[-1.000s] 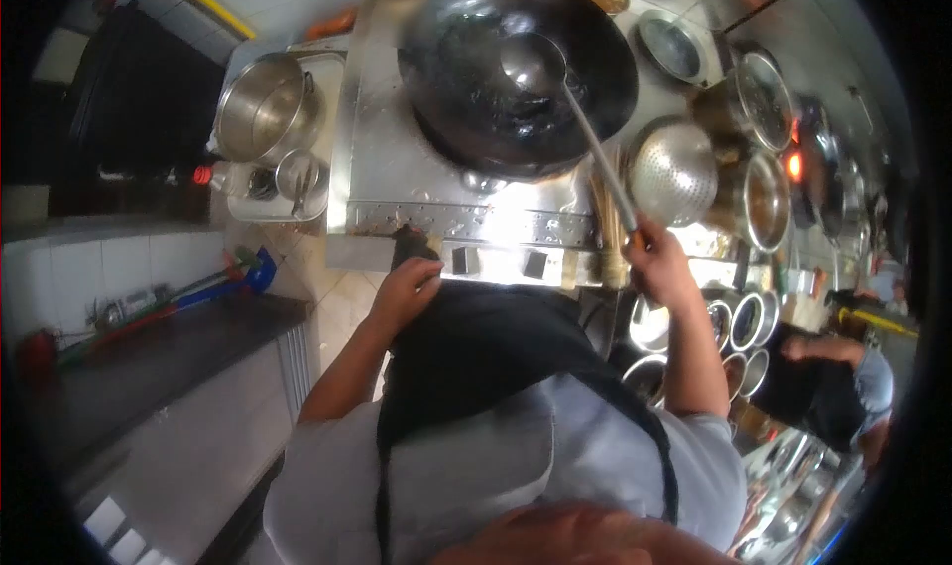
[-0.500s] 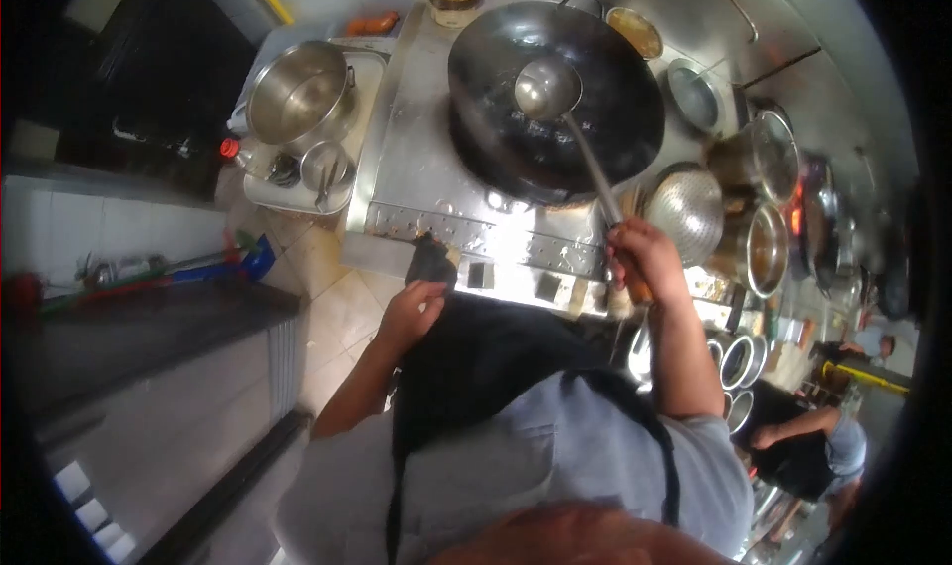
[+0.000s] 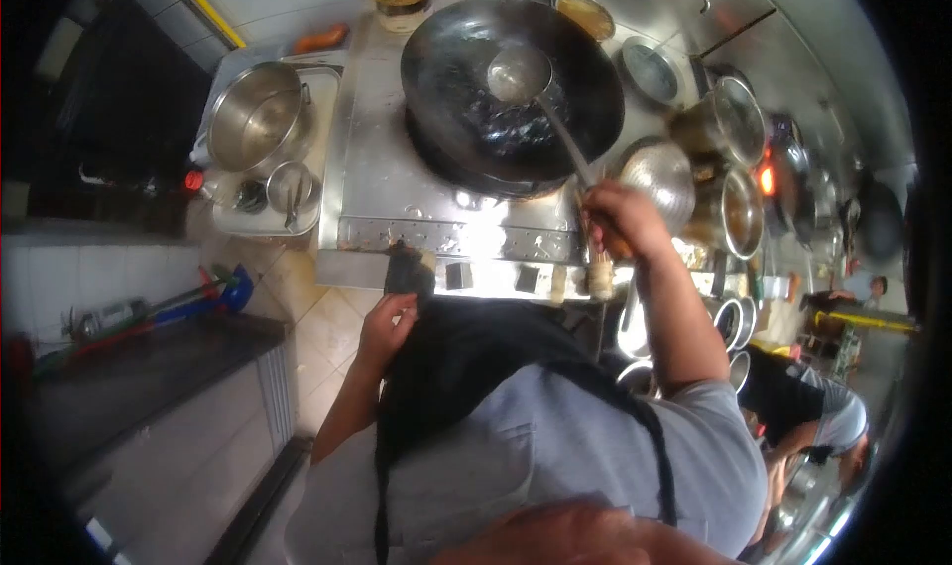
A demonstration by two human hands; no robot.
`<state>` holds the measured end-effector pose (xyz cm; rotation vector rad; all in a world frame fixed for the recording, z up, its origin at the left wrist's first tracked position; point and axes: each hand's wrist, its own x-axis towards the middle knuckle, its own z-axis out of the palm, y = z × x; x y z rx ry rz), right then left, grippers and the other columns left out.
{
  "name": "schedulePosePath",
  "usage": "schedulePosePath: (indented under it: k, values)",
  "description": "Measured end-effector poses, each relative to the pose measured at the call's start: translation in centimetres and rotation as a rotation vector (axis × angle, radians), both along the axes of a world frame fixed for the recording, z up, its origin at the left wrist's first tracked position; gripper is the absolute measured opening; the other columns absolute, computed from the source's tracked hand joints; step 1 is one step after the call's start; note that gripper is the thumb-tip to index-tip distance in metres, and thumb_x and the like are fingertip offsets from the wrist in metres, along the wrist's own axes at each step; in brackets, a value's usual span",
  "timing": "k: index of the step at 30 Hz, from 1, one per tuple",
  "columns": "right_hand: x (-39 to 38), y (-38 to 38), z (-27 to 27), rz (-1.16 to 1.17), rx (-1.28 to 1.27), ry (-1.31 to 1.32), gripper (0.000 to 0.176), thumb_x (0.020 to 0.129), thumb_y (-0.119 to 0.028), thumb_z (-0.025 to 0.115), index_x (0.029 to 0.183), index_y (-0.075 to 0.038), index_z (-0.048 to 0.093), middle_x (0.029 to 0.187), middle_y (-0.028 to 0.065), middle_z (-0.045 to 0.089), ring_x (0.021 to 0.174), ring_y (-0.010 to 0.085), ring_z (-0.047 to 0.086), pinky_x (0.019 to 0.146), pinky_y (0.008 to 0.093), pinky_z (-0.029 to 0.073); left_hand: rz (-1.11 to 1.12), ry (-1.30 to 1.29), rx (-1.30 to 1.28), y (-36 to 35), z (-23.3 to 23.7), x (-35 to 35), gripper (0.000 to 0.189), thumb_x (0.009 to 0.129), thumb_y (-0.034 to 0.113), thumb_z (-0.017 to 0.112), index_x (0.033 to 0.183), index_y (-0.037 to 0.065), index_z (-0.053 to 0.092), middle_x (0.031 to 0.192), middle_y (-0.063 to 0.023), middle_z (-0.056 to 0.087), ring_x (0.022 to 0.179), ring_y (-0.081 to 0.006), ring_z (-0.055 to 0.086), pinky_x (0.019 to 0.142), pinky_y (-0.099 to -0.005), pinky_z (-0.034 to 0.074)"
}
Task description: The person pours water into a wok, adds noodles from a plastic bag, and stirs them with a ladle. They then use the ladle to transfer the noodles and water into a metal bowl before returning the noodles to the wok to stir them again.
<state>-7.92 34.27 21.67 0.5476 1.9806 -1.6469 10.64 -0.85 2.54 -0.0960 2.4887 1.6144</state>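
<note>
My right hand (image 3: 625, 218) is closed around the handle of a long metal ladle (image 3: 521, 75). The ladle's bowl is inside a large dark wok (image 3: 446, 50) on the steel stove, and the wok's bottom looks wet and shiny. Low at the stove's front edge, my left hand (image 3: 385, 329) has its fingers curled together, just below a dark cloth (image 3: 407, 273). Whether those fingers grip the cloth, or anything else, is hidden. A perforated strainer (image 3: 659, 180) lies to the right of my right hand.
On the left, a tray (image 3: 327, 99) holds a steel pot (image 3: 253, 119), a small metal cup (image 3: 292, 193) and a red-capped bottle. Steel pots (image 3: 742, 208) stand at right, near a glowing orange flame (image 3: 767, 176). Another person (image 3: 808, 401) bends over at lower right.
The whole view has shifted, so the stove sits further left. Inside the wok, the ladle's bowl has moved slightly. The co-worker now leans further down.
</note>
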Motion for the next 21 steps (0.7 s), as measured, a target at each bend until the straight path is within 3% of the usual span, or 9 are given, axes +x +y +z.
schedulePosePath:
  k: [4,6,7,9,13,15,17,20,21]
  values:
    - [-0.3,0.1,-0.8,0.052,-0.025,0.027,0.010,0.088,-0.011,0.061,0.089,-0.001,0.059,0.069,0.0067,0.059,0.049,0.0146,0.056,0.043,0.0292,0.046,0.029,-0.024,0.022,-0.3,0.9,-0.1,0.025,0.090,0.012,0.064,0.111,-0.001,0.065,0.106,-0.0154,0.067,0.089,-0.0271,0.069,0.078,-0.0351,0.054]
    - [-0.1,-0.1,-0.5,0.106,0.210,0.072,0.029,0.084,-0.015,0.060,0.107,0.002,0.063,0.073,0.0068,0.062,0.057,0.0141,0.057,0.056,0.0281,0.046,0.036,-0.007,0.015,-0.5,0.5,0.1,0.025,0.090,0.012,0.064,0.112,0.000,0.065,0.106,-0.0152,0.067,0.088,-0.0267,0.069,0.077,-0.0350,0.054]
    - [-0.2,0.3,-1.2,0.108,0.212,0.069,0.029,0.084,-0.015,0.060,0.107,0.002,0.063,0.073,0.0068,0.062,0.057,0.0141,0.057,0.056,0.0281,0.046,0.042,0.014,0.006,-0.5,0.3,0.2,0.025,0.090,0.013,0.063,0.112,0.000,0.065,0.106,-0.0151,0.067,0.088,-0.0263,0.069,0.077,-0.0349,0.054]
    - [-0.5,0.8,-2.7,0.222,0.591,0.289,0.041,0.083,-0.016,0.062,0.120,0.003,0.060,0.079,0.0131,0.066,0.065,0.0197,0.063,0.064,0.0331,0.050,0.050,-0.020,0.013,-0.6,0.6,0.3,0.025,0.091,0.013,0.063,0.112,0.000,0.065,0.105,-0.0147,0.067,0.088,-0.0260,0.069,0.077,-0.0347,0.054]
    - [-0.2,0.8,-1.3,0.207,0.692,0.324,0.038,0.088,-0.014,0.060,0.123,0.001,0.059,0.073,0.0062,0.059,0.053,0.0154,0.056,0.050,0.0311,0.047,0.036,-0.040,-0.018,-0.3,0.5,0.2,0.025,0.091,0.014,0.064,0.112,0.001,0.066,0.105,-0.0140,0.068,0.087,-0.0260,0.069,0.077,-0.0342,0.054]
    - [-0.6,1.5,-1.7,0.193,0.544,0.293,0.034,0.088,-0.014,0.060,0.119,0.000,0.060,0.073,0.0060,0.059,0.055,0.0152,0.058,0.050,0.0309,0.047,0.025,-0.041,-0.015,0.0,0.6,-0.1,0.025,0.091,0.015,0.064,0.112,0.001,0.066,0.104,-0.0141,0.068,0.087,-0.0262,0.069,0.077,-0.0341,0.054]
    - [-0.3,0.8,-0.3,0.200,0.593,0.229,0.027,0.087,-0.012,0.060,0.111,0.001,0.061,0.073,0.0056,0.060,0.055,0.0148,0.058,0.049,0.0298,0.047,0.020,-0.045,-0.015,0.2,0.6,-0.4,0.025,0.091,0.015,0.064,0.112,0.001,0.066,0.104,-0.0143,0.068,0.086,-0.0263,0.069,0.077,-0.0341,0.054]
    - [0.4,0.2,0.6,0.038,0.089,0.053,0.016,0.086,-0.012,0.060,0.094,0.002,0.059,0.072,0.0068,0.058,0.052,0.0118,0.057,0.042,0.0254,0.045,0.024,-0.026,-0.022,0.0,0.8,-0.6,0.025,0.091,0.015,0.064,0.112,0.001,0.066,0.104,-0.0141,0.068,0.087,-0.0267,0.069,0.078,-0.0343,0.054]
    - [0.8,0.3,0.9,0.040,0.087,0.048,0.016,0.086,-0.012,0.060,0.094,0.002,0.059,0.072,0.0068,0.058,0.052,0.0118,0.057,0.042,0.0254,0.045,0.015,-0.024,-0.027,-0.1,1.1,-0.8,0.025,0.090,0.014,0.064,0.112,0.001,0.066,0.105,-0.0141,0.067,0.087,-0.0268,0.069,0.079,-0.0344,0.054]
